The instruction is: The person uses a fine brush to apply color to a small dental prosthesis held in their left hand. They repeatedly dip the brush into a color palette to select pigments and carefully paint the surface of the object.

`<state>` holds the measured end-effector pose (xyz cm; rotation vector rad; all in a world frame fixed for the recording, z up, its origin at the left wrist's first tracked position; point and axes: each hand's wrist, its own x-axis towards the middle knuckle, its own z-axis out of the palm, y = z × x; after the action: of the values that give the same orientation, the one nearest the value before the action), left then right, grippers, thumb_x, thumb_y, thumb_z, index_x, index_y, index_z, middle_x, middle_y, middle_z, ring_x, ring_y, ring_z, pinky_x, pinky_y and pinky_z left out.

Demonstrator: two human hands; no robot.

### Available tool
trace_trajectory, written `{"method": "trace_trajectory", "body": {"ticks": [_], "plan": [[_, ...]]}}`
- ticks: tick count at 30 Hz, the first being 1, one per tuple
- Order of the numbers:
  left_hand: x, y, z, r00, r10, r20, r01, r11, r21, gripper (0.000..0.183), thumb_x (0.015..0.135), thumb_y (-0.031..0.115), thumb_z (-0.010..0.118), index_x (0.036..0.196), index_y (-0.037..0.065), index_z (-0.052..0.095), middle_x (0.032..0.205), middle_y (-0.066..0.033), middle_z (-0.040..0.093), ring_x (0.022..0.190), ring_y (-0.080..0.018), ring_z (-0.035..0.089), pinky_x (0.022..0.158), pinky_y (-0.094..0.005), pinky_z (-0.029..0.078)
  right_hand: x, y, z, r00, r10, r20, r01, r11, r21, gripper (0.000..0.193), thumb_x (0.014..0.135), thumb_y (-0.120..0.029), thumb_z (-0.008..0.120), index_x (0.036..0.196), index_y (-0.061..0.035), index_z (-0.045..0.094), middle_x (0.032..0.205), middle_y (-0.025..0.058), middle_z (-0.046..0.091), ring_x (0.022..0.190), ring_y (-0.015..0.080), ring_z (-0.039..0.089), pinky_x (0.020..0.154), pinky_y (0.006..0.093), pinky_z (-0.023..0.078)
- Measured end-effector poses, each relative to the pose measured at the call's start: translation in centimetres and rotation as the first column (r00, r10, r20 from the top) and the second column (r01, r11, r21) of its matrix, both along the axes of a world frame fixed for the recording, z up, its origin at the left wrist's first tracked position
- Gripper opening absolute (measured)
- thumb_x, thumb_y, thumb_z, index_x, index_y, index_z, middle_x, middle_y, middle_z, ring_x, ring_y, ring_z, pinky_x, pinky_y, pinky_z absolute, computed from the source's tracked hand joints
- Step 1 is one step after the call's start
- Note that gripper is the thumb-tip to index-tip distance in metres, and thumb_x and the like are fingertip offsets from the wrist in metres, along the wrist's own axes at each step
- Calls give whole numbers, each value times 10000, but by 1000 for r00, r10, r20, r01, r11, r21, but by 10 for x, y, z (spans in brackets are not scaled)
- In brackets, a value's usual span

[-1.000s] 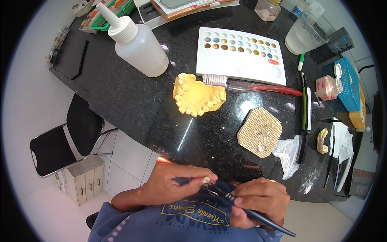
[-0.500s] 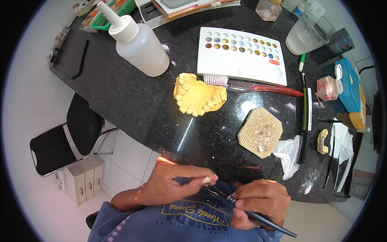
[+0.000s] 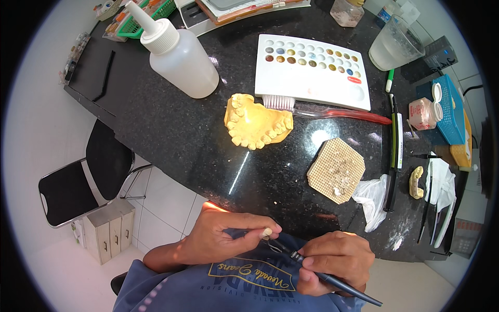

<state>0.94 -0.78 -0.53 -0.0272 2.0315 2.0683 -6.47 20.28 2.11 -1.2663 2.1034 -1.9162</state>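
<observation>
- Thumb and forefinger of the left hand, in the head view, pinch a small pale tooth-shaped piece at their tips.
- The right hand is closed around a slim dark tool held like a pen, its handle slanting down to the right.
- The tool's thin end points at the tooth-shaped piece; whether they touch is too small to tell.
- Both hands are over the front of the person's blue shirt, just beside the near edge of a black speckled counter.
- Beyond them a yellow dental cast lies on the counter, its teeth showing.
- Just behind it sits a white palette with rows of round wells, many holding coloured paste.
- A toothbrush with a clear and red handle lies along the palette's near edge.
- To the right of the cast, a beige honeycomb block carries pale crumbs, with a crumpled white wrap near its corner.
- A squeeze bottle with a white nozzle stands left of the palette.
- Farther right are a smaller cast, a pink jar with its cap open, and a blue basket.
</observation>
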Motion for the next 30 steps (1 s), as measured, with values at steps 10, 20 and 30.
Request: {"method": "trace_trajectory", "body": {"ticks": [10, 20, 30], "plan": [[-1, 1, -1, 1000, 21, -19, -21, 1000, -10, 192, 875, -4, 633, 1054, -1, 703, 928, -113, 736, 853, -144, 714, 753, -230, 564, 1, -3, -2, 1000, -16, 2, 16, 999, -31, 235, 692, -64, 800, 856, 29, 659, 732, 134, 654, 601, 226, 673, 504, 284, 560], [-2, 1, 2, 1000, 19, -12, -19, 1000, -20, 176, 885, 4, 630, 1045, -13, 701, 921, -111, 734, 858, -146, 711, 752, -224, 559, 2, 2, -2, 999, -45, 19, 47, 996, -75, 206, 698, -60, 760, 860, 13, 655, 725, 120, 654, 582, 212, 662, 495, 281, 552], [-1, 2, 7, 997, 43, 66, -45, 998, 33, 172, 932, 53, 600, 1046, -39, 690, 924, -111, 727, 861, -134, 692, 770, -237, 542, 14, 2, -10, 951, -296, 93, 309, 923, -230, 132, 790, -76, 669, 893, 8, 667, 720, 107, 642, 553, 198, 651, 506, 270, 536]]}}
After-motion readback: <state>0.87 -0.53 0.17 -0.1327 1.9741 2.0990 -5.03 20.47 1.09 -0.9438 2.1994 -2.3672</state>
